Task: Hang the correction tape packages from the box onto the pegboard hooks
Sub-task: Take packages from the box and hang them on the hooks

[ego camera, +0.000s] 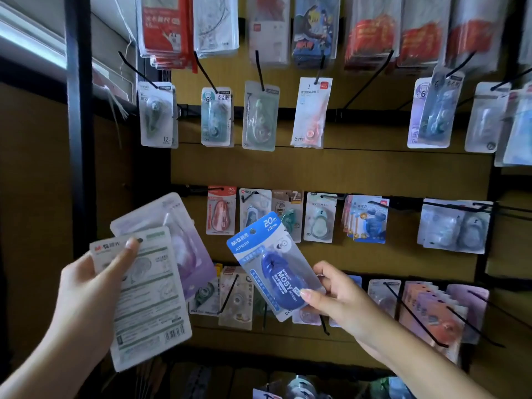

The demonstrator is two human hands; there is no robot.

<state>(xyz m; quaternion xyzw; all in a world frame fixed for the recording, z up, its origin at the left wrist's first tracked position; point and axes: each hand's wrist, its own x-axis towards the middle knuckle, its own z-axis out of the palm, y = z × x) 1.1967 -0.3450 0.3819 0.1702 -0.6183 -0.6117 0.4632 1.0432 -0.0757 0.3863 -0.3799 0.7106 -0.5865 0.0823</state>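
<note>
hands [86,286]: two, bare | forearms: bare, sleeveless | left thumbnail: dark polish

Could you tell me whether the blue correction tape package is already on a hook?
Not yet: the right hand holds the blue package tilted, its hang hole free.

top-row packages [371,33] blurred and cropped, bottom items [299,384] cut off
</note>
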